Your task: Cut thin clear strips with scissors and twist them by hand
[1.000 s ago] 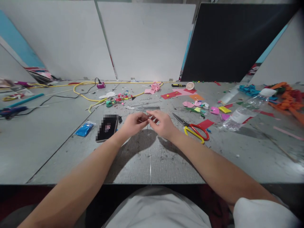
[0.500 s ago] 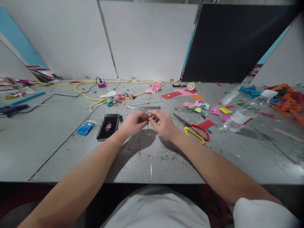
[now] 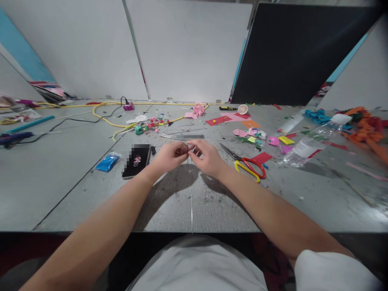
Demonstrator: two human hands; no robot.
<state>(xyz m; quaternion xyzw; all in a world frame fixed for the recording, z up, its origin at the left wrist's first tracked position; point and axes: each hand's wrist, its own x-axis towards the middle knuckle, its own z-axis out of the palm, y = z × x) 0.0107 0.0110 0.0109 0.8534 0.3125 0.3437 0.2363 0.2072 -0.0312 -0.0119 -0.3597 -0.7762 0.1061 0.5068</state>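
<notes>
My left hand (image 3: 172, 156) and my right hand (image 3: 206, 157) meet above the middle of the table, thumbs and forefingers pinched together. Between the fingertips is a thin wire (image 3: 191, 206), a pale line that runs from them toward the table's front edge. Whatever detail lies at the pinch is too small to make out. Just beyond the hands lies a bundle of thin metal wires (image 3: 184, 136). Scissors (image 3: 242, 159) with one red and one yellow handle rest right of my right hand. To the left of my left hand is a phone (image 3: 138, 161), its screen partly blurred out.
A blue packet (image 3: 107, 162) lies left of the phone. Farther back are a yellow cord (image 3: 104, 117), a pink paper flower (image 3: 198, 110), red paper (image 3: 216, 121) and a box cutter (image 3: 228, 108). On the right, a plastic bottle (image 3: 312, 145) stands tilted-looking near orange strips (image 3: 363, 129).
Both hands keep their pinch at nearly the same spot. The whole view has shifted very slightly; nothing on the table has visibly been moved.
</notes>
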